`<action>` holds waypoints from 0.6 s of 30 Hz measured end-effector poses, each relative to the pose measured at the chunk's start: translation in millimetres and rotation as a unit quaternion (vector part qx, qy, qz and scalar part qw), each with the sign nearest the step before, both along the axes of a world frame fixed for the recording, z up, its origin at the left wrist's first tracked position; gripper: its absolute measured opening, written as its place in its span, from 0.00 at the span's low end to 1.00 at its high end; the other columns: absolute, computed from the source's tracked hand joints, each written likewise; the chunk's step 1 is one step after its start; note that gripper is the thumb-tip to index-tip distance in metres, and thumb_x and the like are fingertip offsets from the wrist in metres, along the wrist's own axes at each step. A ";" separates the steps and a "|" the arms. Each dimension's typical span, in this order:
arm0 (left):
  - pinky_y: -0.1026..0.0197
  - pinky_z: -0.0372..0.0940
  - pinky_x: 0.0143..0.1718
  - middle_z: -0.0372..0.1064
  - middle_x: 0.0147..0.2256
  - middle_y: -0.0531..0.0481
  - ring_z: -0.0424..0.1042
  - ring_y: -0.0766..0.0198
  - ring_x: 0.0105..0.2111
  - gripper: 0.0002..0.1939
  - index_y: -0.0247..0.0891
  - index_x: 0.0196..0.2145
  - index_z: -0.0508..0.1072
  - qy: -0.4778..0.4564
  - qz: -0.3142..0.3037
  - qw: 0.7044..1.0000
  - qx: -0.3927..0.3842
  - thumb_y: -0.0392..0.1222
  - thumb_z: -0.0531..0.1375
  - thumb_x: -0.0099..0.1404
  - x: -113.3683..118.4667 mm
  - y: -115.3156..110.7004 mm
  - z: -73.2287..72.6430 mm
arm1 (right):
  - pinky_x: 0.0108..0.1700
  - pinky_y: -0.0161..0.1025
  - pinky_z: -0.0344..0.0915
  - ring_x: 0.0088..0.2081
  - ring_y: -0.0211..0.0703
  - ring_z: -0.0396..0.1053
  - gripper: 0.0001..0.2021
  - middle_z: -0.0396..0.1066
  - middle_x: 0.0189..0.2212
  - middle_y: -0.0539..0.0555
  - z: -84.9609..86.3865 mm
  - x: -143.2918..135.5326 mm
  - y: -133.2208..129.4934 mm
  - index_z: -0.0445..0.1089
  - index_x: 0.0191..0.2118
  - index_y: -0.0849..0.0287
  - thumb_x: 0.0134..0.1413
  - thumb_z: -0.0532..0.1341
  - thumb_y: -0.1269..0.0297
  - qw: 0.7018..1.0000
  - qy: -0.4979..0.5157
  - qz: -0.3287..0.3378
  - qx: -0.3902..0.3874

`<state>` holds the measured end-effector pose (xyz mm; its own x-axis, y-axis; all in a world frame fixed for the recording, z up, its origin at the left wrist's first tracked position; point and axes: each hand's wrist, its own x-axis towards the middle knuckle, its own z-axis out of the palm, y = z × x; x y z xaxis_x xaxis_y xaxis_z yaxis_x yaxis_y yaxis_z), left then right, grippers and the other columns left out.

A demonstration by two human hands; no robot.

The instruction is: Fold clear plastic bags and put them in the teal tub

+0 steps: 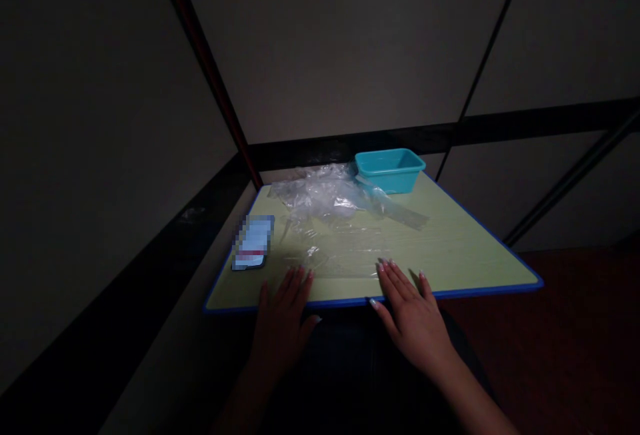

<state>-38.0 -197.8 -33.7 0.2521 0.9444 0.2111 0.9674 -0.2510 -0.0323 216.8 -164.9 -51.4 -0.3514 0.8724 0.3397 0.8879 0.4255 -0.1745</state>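
A yellow table (465, 258) edged in blue filled the middle. Crumpled clear plastic (325, 192) was heaped toward its far left, and a flat clear sheet (345, 252) lay nearer. A turquoise tub (390, 180) stood upright right of the heap. The left hand (283, 315) and right hand (413, 312) rested palm down at the sheet's near corners, thumbs spread wide; a phone (254, 242) lay farther left

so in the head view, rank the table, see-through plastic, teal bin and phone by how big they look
Largest to smallest:
1. table
2. see-through plastic
3. teal bin
4. phone
The bin stands farther back than the phone yet looks bigger.
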 end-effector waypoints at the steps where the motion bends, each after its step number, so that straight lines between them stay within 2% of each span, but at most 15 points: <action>1: 0.32 0.41 0.58 0.49 0.63 0.42 0.49 0.49 0.62 0.31 0.39 0.63 0.52 -0.001 0.008 1.000 -0.001 0.40 0.51 0.63 -2.6 -0.6 -0.6 | 0.62 0.59 0.38 0.63 0.51 0.49 0.29 0.51 0.63 0.59 0.2 -0.2 0.0 0.47 0.65 0.60 0.62 0.48 0.55 1.000 -0.002 -0.002 -0.002; 6: 0.33 0.42 0.57 0.48 0.63 0.41 0.49 0.51 0.62 0.29 0.40 0.63 0.51 -0.006 0.027 1.000 0.005 0.40 0.49 0.65 -13.0 -1.7 -2.9 | 0.62 0.59 0.39 0.63 0.50 0.49 0.29 0.51 0.63 0.59 1.7 -0.3 0.9 0.47 0.65 0.60 0.61 0.49 0.54 1.000 -0.005 -0.004 -0.009; 12: 0.35 0.43 0.58 0.52 0.62 0.42 0.52 0.50 0.61 0.28 0.41 0.62 0.54 -0.014 0.019 1.000 0.020 0.41 0.49 0.65 -17.0 -3.1 -2.8 | 0.62 0.61 0.39 0.64 0.51 0.46 0.31 0.48 0.63 0.59 0.1 -0.8 -0.6 0.43 0.66 0.59 0.61 0.49 0.55 1.000 -0.006 0.002 -0.015; 16: 0.34 0.45 0.57 0.50 0.63 0.41 0.51 0.49 0.62 0.29 0.41 0.63 0.53 -0.025 0.017 0.997 0.074 0.42 0.48 0.65 -22.2 -1.9 -14.5 | 0.62 0.59 0.42 0.65 0.49 0.40 0.33 0.43 0.65 0.57 3.4 5.2 -3.7 0.33 0.67 0.55 0.62 0.48 0.55 1.000 0.001 0.013 -0.001; 18: 0.34 0.44 0.57 0.48 0.63 0.41 0.50 0.48 0.62 0.29 0.41 0.64 0.50 -0.037 0.000 0.993 0.115 0.42 0.47 0.65 -25.0 1.8 -22.9 | 0.61 0.61 0.43 0.66 0.49 0.36 0.32 0.38 0.66 0.57 8.9 16.9 -0.7 0.31 0.67 0.53 0.63 0.47 0.57 1.000 0.013 -0.007 0.008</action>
<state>-62.9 -196.0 -56.6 0.2286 0.8684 0.4400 0.9691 -0.2462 -0.0176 233.7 -165.6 -42.6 -0.3303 0.8712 0.3632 0.8889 0.4165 -0.1907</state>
